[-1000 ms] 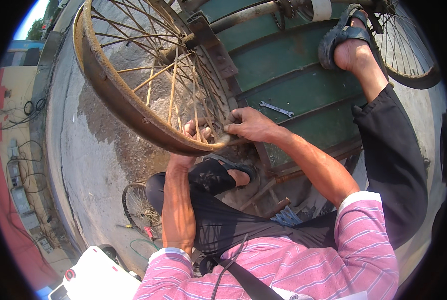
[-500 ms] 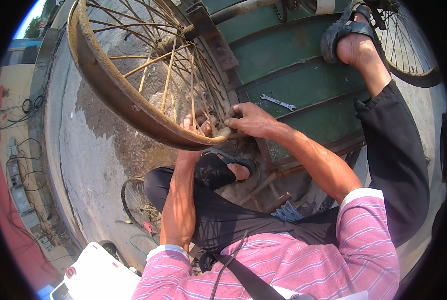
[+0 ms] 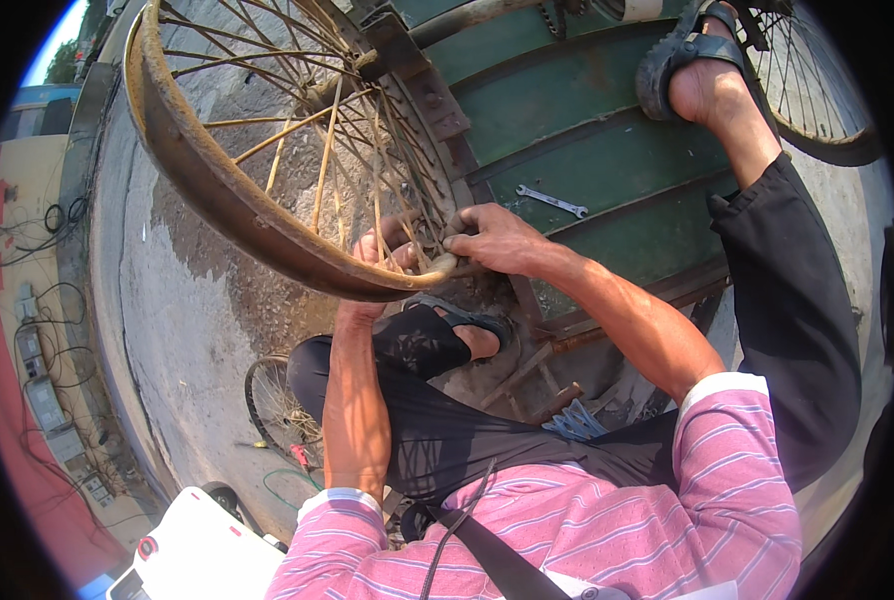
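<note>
Outdoor concrete ground, stained and cracked, carries the work; a green metal cart body stands just beyond the grip.

Head view: the left hand comes up from below and its fingers close around the lower arc of a rusty spoked wheel rim, steadying it. The right hand is pressed together at the same point of the rim, thumb and fingers pinching at a spoke end; whether a small tool sits inside that pinch cannot be told. The wheel is tilted, with the hub up and away from the grip.

Judgement: spoke work at the rim is in hand; the next move calls for a firm hold of the rim while the right hand works.

A flat spanner lies on the green panel, just beyond the right hand, untouched. A second spoked wheel lies on the ground below the left forearm. One sandalled foot rests on the cart, well beyond the grip.
</note>
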Available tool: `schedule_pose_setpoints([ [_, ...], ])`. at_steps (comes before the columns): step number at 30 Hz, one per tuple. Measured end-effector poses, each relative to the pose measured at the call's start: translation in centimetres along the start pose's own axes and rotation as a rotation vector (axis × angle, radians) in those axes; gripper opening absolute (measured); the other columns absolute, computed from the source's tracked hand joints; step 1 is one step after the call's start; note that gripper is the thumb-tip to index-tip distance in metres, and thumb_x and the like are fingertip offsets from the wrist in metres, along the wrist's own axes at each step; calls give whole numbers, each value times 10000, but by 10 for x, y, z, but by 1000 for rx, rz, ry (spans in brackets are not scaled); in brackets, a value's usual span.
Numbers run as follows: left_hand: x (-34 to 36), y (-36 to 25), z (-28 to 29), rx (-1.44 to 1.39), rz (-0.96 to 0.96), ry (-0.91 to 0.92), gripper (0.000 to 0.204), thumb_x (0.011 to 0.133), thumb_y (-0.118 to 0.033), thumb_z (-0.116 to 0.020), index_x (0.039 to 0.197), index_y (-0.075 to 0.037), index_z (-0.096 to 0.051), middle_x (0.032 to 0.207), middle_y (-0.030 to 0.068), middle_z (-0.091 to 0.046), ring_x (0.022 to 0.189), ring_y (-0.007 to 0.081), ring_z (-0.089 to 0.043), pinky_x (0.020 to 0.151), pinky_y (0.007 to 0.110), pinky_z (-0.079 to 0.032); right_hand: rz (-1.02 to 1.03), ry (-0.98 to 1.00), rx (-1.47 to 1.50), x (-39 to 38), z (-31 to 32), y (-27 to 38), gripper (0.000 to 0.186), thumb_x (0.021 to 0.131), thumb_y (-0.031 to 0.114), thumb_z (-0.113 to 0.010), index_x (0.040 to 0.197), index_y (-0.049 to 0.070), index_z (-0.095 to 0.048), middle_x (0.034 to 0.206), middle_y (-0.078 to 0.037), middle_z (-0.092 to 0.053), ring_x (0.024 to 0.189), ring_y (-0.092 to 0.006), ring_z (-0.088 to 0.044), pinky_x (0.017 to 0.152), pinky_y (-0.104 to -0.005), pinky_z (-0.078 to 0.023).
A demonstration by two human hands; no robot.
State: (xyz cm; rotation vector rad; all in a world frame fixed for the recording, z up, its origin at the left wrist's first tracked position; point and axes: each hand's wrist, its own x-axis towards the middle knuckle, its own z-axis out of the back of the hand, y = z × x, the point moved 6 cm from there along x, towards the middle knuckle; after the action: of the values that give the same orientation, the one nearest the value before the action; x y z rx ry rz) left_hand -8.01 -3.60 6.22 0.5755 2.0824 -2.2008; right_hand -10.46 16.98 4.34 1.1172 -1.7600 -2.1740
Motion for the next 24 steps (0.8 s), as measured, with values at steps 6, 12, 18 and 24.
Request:
schedule_pose_setpoints([
  [6,-4,5,5,-226,55,-106,427,972,-167,-817,1323,12,-653,1059,69,-748,841,129,-697,692,279,-575,9,4,65,2,-4,-3,298,1004,241,-699,1123,-30,-731,961,-80,-742,849,-144,-671,779,-340,-549],
  [12,1,4,5,-238,29,-42,234,981,-103,-797,1154,-21,-660,879,3,-691,700,86,-631,587,258,-522,1,-13,51,1,-4,-3,305,1004,218,-688,1154,-44,-731,991,-84,-754,863,-150,-680,793,-347,-552],
  [18,0,21,2,-233,76,-189,266,1006,-142,-779,1222,-42,-659,879,20,-692,708,88,-625,595,265,-521,-15,-28,70,3,-5,-8,310,995,220,-687,1151,-43,-735,974,-83,-747,830,-149,-669,766,-339,-541],
  [24,7,35,2,-286,71,-193,352,1013,-228,-795,1273,-34,-659,948,19,-728,734,77,-635,599,251,-502,-12,-49,57,1,-4,-4,317,987,237,-691,1130,-42,-741,885,-63,-720,784,-141,-646,733,-336,-527],
])
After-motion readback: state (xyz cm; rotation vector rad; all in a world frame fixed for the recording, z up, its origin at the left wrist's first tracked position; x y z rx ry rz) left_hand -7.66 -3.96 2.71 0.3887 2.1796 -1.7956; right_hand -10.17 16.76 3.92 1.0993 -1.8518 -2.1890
